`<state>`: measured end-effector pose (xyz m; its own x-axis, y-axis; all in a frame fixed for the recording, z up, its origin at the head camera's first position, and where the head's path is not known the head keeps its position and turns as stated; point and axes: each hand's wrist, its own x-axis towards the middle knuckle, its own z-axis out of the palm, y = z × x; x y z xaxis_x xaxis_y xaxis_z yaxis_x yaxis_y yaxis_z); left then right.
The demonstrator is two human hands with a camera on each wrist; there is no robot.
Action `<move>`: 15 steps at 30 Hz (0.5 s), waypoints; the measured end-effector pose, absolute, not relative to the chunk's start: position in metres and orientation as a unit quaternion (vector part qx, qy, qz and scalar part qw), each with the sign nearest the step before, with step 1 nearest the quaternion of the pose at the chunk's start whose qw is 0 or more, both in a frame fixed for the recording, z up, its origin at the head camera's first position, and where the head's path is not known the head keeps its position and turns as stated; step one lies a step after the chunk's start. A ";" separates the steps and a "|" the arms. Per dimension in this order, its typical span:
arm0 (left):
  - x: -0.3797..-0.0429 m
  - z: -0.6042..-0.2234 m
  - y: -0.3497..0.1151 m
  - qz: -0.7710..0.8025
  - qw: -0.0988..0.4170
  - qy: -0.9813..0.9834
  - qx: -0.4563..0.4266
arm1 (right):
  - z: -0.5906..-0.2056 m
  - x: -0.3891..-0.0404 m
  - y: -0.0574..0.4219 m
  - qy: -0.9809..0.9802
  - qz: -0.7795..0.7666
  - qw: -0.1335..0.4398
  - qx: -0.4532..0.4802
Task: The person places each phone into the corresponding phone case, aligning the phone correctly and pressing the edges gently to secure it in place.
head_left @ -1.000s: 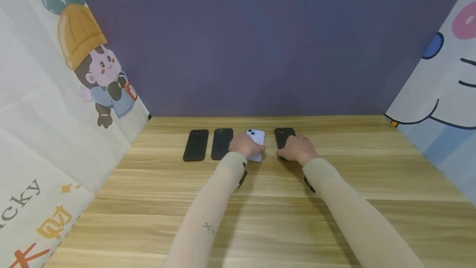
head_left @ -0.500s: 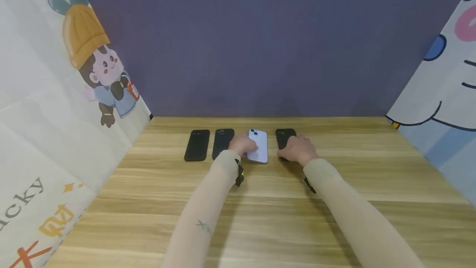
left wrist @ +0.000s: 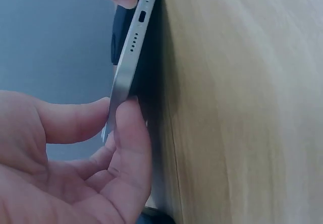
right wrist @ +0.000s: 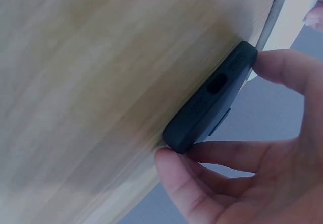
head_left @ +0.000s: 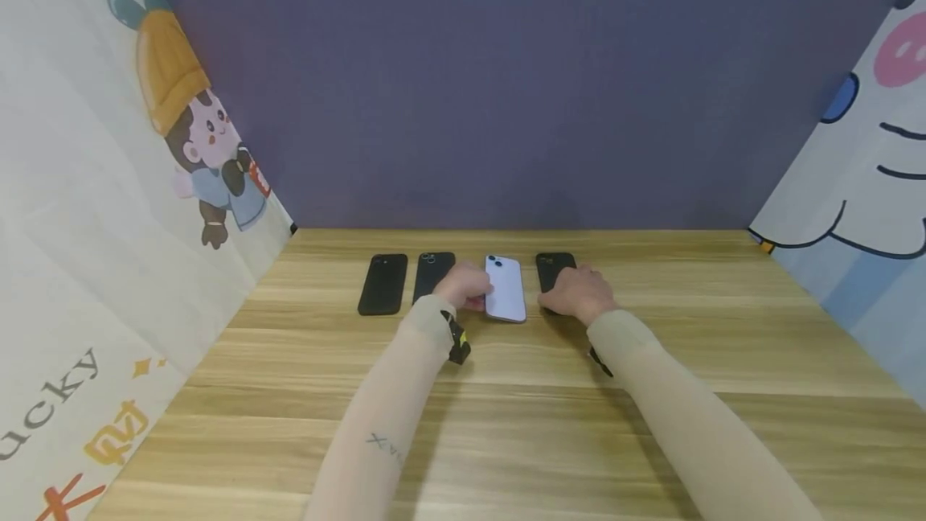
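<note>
My left hand [head_left: 463, 285] pinches the left edge of a pale lavender phone [head_left: 506, 296], back side up with its two-lens camera at the far end. In the left wrist view, the thumb lies on the phone's back and the fingers are curled beneath; the phone [left wrist: 132, 45] tilts off the table. My right hand [head_left: 581, 293] grips a black phone [head_left: 554, 268] by its sides, thumb at the left and fingers at the right. That black phone [right wrist: 209, 98] sits close on the wood in the right wrist view, its charging port facing the camera.
Two more dark phones lie to the left, a black one [head_left: 383, 284] outermost and another [head_left: 432, 270] partly hidden behind my left hand. Behind the wooden table [head_left: 506, 424] rises a dark blue-grey panel [head_left: 463, 87]. Printed white sheets [head_left: 65, 143] flank both sides.
My left hand has moved from over the lavender phone to its left edge, with the wrist turned, and now pinches it. The phone has shifted slightly right and nearer. My right hand stays in place.
</note>
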<state>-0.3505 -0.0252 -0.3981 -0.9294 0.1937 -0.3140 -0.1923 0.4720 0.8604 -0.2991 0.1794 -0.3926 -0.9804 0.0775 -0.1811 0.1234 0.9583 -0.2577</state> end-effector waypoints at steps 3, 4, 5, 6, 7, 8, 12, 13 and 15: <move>-0.354 -0.402 -0.025 0.540 0.199 0.818 0.007 | -0.394 -0.303 0.183 0.986 -0.136 0.079 0.052; -0.355 -0.403 -0.024 0.546 0.201 0.814 0.009 | -0.395 -0.304 0.184 0.986 -0.137 0.077 0.053; -0.356 -0.403 -0.024 0.551 0.200 0.810 0.009 | -0.396 -0.305 0.185 0.986 -0.138 0.074 0.053; -0.356 -0.403 -0.024 0.556 0.200 0.807 0.008 | -0.396 -0.306 0.186 0.986 -0.139 0.072 0.054; -0.357 -0.402 -0.024 0.562 0.198 0.803 0.005 | -0.396 -0.307 0.187 0.986 -0.139 0.069 0.053; -0.357 -0.402 -0.023 0.567 0.197 0.800 0.004 | -0.397 -0.308 0.188 0.986 -0.140 0.067 0.052; -0.360 -0.402 -0.021 0.588 0.193 0.785 0.003 | -0.398 -0.311 0.191 0.987 -0.144 0.058 0.051; -0.361 -0.402 -0.021 0.593 0.194 0.781 0.003 | -0.399 -0.312 0.193 0.986 -0.145 0.057 0.051; -0.363 -0.402 -0.020 0.602 0.193 0.775 0.004 | -0.399 -0.314 0.195 0.986 -0.150 0.051 0.052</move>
<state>-0.3630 -0.0200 -0.4023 -0.9257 0.2388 -0.2934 -0.2251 0.2757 0.9345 -0.3141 0.1953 -0.3994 -0.9894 0.0866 -0.1165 0.1172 0.9498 -0.2901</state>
